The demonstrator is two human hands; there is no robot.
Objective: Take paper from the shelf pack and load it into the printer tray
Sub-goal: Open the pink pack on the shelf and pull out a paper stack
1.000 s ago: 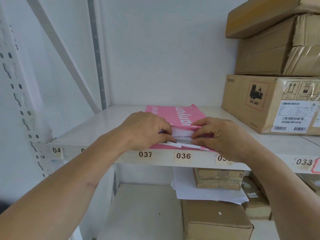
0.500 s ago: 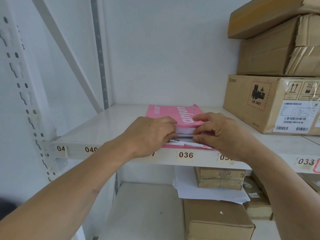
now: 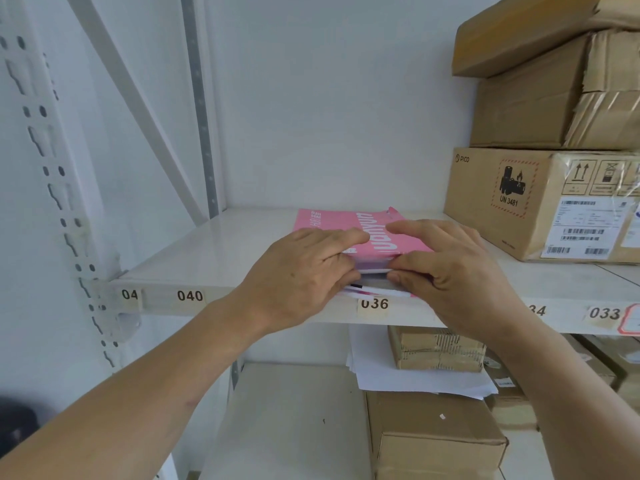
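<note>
- The white metal shelf point(image 3: 221, 251), its front lip carrying numbered labels, holds the work at about chest height; no printer or tray is in view.
- Brown cardboard cartons point(image 3: 540, 202) are stacked at the shelf's right end, well apart from the hands.
- The pink-wrapped pack of white paper point(image 3: 346, 223) lies flat near the front edge above label 036, its long axis running away from the person, its open end facing them.
- The left hand point(image 3: 298, 275) has curled fingers on the pack's near-left corner, fingertips on the wrapper top, thumb hidden.
- The right hand point(image 3: 453, 268) mirrors it at the near-right corner, index finger laid on top, the other fingers pinching the exposed white sheets point(image 3: 375, 271).
- Both hands are equally near; the sheets should slide straight toward the person.
</note>
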